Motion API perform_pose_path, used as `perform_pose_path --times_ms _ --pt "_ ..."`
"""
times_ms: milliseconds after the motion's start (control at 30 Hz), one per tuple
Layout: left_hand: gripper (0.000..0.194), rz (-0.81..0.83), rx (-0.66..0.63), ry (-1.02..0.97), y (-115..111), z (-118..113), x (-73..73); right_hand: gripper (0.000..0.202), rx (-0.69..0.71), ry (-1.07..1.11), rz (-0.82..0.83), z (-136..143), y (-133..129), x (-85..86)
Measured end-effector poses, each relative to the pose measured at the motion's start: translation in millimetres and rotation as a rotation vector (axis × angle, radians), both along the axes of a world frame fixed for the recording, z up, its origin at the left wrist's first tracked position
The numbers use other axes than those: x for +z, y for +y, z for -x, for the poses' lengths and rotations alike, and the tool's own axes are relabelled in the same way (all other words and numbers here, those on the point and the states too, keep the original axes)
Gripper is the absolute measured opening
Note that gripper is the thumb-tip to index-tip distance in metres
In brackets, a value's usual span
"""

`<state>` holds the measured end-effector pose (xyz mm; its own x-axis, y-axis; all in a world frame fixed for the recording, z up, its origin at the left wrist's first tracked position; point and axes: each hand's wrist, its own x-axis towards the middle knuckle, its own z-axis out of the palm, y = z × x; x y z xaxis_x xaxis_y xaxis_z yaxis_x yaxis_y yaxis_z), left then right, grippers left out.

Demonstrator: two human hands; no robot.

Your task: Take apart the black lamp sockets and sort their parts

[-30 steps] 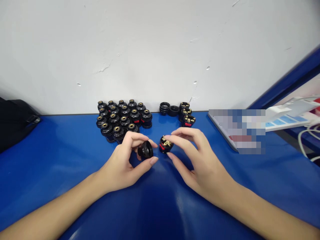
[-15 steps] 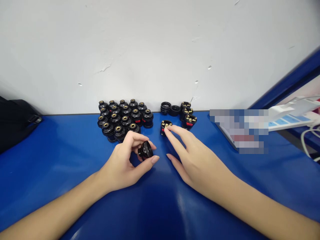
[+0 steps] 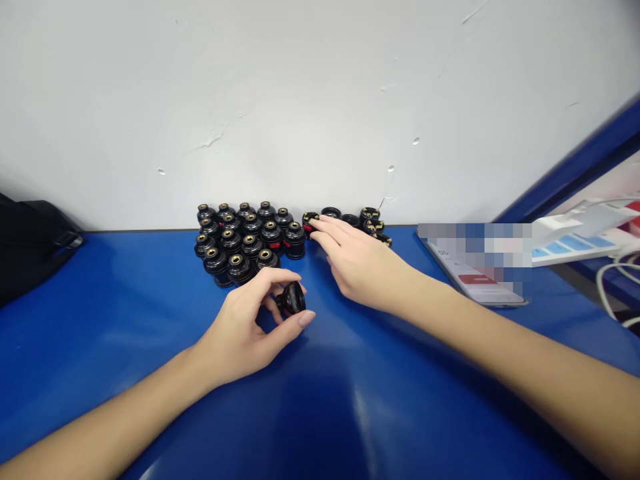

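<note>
My left hand (image 3: 250, 320) curls around a black threaded cap (image 3: 293, 298), its wide end facing right, between thumb and fingers just above the table. My right hand (image 3: 367, 260) reaches toward the wall, its fingertips on a black lamp socket body (image 3: 309, 222) with a red part and brass contacts. That piece stands just right of a cluster of assembled black lamp holders (image 3: 250, 247) with brass-rimmed tops. Behind the right hand, partly covered, are black rings (image 3: 331, 213) and several open socket bodies (image 3: 371, 215). The right thumb is hard to make out.
The blue table (image 3: 320, 413) meets a white wall (image 3: 300, 100). A black bag (image 3: 35, 247) lies at the left edge. On the right are a partly blurred phone-like device (image 3: 475, 267), a white and blue box (image 3: 575, 243) and white cables (image 3: 613, 283).
The right hand has moved away toward the wall and left, shifting a socket body from the middle to beside the cluster. The left hand keeps the cap in nearly the same place.
</note>
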<state>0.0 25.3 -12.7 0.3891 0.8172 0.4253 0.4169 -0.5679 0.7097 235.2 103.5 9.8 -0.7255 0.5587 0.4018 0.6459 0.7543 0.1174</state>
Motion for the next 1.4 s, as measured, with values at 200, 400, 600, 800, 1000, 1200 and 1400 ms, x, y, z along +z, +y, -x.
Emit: perform_pose_path --times_ms 200,400,600,800,1000,1200,1400 --pt "0.035 -0.006 0.009 -0.003 0 1 -2.7 0.051 0.017 -0.046 -0.024 -1 14 -3.8" --pt "0.035 -0.035 0.006 0.01 2 3 -1.9 0.048 0.033 -0.005 -0.018 -2 12 4.9" --pt "0.038 -0.057 0.012 -0.056 2 1 -1.0 0.046 0.063 0.182 0.226 -11 -31 24.8" --pt "0.04 0.058 -0.018 -0.251 -2 -6 3.6 0.023 0.342 0.302 0.376 -17 -63 16.0" --pt "0.038 -0.021 -0.009 -0.184 -3 -4 0.3 0.023 0.428 0.216 0.349 -21 -53 20.5" --pt "0.039 -0.346 0.095 -0.149 -2 -2 4.2 0.026 0.28 0.106 0.05 -42 -6 50.2" --pt "0.032 -0.613 0.121 0.183 2 2 10.7 0.02 -0.021 0.023 -0.025 -41 49 56.7"
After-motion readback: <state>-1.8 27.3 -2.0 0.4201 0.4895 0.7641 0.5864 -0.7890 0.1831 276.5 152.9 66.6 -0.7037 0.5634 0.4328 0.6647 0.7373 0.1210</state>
